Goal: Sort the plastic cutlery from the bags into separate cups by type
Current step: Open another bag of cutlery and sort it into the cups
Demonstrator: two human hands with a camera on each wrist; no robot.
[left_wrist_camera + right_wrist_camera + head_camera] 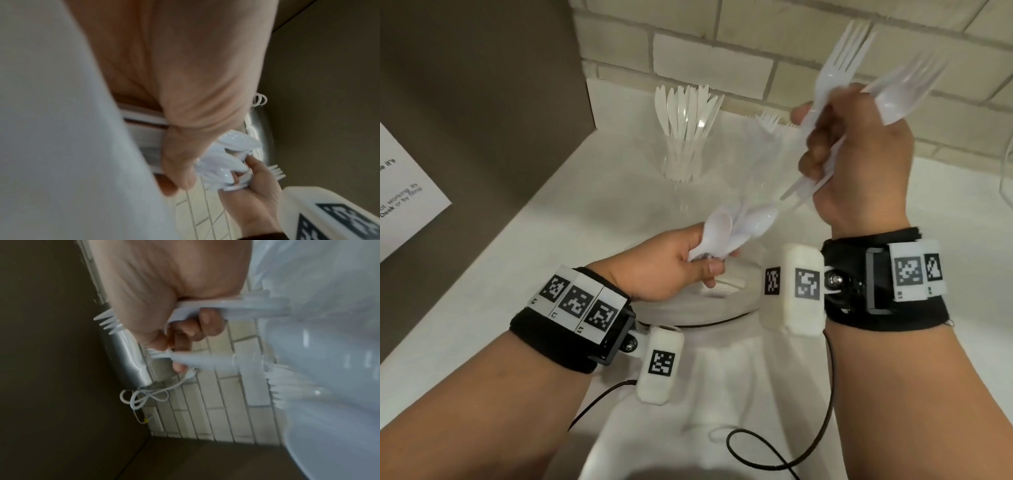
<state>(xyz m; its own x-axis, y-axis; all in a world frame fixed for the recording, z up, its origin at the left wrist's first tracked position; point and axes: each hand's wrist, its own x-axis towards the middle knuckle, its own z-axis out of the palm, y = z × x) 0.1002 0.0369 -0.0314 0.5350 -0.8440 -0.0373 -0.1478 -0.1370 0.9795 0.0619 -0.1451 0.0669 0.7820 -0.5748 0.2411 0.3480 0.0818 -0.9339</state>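
A bunch of white plastic spoons [736, 226] is gripped by the left hand [671, 270], fingers curled round the handles, bowls pointing up and right – held low over the white counter [551, 246]. A bundle of forks [866, 92] is clenched in the right hand [859, 161], raised, tines toward the brick wall [722, 58]. Knives [686, 113] are stood upright in a clear cup [681, 161] behind the hands – more fork tips are seen beside it, their container too blurred to tell.
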